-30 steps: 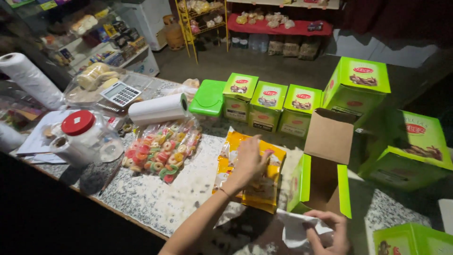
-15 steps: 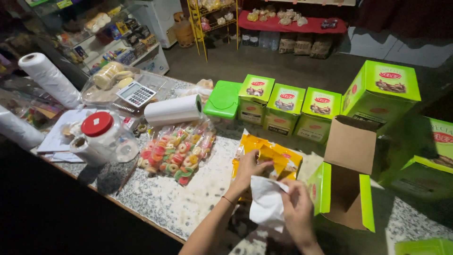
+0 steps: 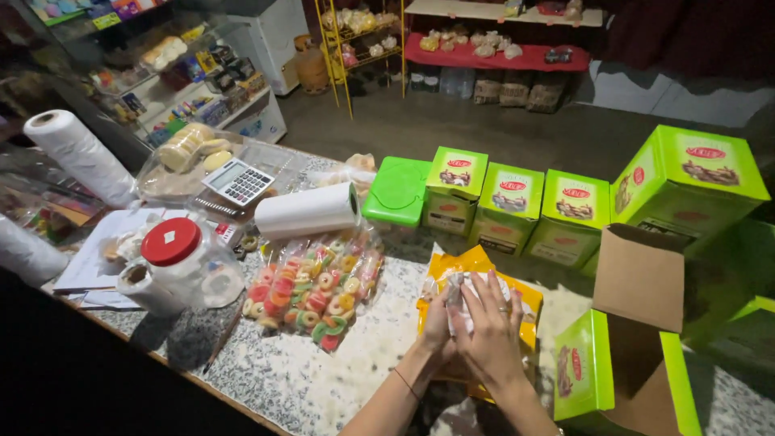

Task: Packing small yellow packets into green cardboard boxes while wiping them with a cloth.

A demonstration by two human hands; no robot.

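- Left hand (image 3: 438, 321) and right hand (image 3: 490, 327): pressed together around a crumpled white plastic bag (image 3: 468, 292), fingers curled on it.
- White plastic bag: held directly above the yellow packet (image 3: 476, 266), which lies flat on the speckled counter (image 3: 291, 375).
- Left of the yellow packet: bag of ring-shaped sweets (image 3: 315, 287).
- Right of the yellow packet: open green carton (image 3: 626, 363), flaps up.
- Behind the yellow packet: row of closed green boxes (image 3: 508, 206).
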